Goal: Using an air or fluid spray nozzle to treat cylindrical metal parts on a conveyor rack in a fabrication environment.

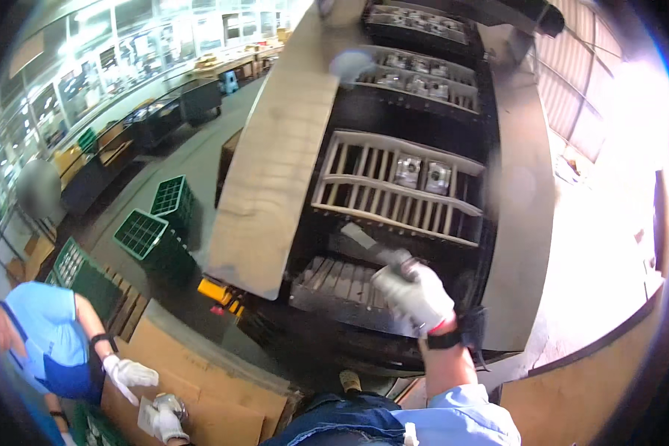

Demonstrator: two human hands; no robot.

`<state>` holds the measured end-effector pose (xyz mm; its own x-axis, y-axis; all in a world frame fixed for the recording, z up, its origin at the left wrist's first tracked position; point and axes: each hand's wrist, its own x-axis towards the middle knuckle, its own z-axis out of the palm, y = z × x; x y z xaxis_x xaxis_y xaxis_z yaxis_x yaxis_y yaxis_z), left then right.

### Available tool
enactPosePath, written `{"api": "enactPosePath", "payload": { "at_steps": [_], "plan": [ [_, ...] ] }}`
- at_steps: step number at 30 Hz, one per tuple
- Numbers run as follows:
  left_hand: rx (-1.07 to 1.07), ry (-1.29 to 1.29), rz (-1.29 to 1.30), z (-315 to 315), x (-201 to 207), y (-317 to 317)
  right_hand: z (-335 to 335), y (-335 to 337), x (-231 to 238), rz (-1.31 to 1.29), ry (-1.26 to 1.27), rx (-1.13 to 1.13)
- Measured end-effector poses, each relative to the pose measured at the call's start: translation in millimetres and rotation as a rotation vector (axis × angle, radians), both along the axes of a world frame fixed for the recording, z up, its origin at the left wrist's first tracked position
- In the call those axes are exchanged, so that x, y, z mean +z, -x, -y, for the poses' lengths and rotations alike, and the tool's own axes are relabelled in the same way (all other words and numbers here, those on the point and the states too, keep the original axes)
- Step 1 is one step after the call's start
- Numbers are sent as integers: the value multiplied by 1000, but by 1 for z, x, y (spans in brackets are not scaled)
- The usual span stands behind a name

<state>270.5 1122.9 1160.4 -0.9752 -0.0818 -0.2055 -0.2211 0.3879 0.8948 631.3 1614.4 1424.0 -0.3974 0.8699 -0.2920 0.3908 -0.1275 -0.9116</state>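
My right hand [416,296], in a white glove, is closed around the dark handle of a brush-like tool [360,238] with a flat pale end. It is held over the near end of a dark conveyor, above a slatted section [333,281]. Just beyond it is a pale slatted rack [349,182] carrying two silvery metal castings [438,178]. At the lower left, my left hand [163,420], also gloved, is closed on a shiny metal part [172,404] over brown cardboard [223,418]. Its forearm is mostly out of view.
A co-worker in blue [48,327] stands at left, one gloved hand [131,373] near my left hand. More castings fill racks [416,82] farther up the conveyor, between metal side panels [275,163]. Green crates [143,234] stand on the floor beyond a yellow fitting [214,290].
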Motion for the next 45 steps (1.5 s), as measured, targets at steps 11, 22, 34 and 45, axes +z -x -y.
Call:
{"api": "enactPosePath", "payload": {
  "at_steps": [11,22,34,45],
  "plan": [
    [-1021,-3,-1195,-432,243,-103,-42,-114,20,53,-66,-460],
    [-1362,110,-357,-705,266,-234,-24,-149,14,-155,126,-475],
    [-1247,-1265,582,-590,248,-192,-40,-87,24,-276,202,-73],
    [-993,-1053,239,-487,236,-148,10,-21,5,-167,219,164]
  ]
}}
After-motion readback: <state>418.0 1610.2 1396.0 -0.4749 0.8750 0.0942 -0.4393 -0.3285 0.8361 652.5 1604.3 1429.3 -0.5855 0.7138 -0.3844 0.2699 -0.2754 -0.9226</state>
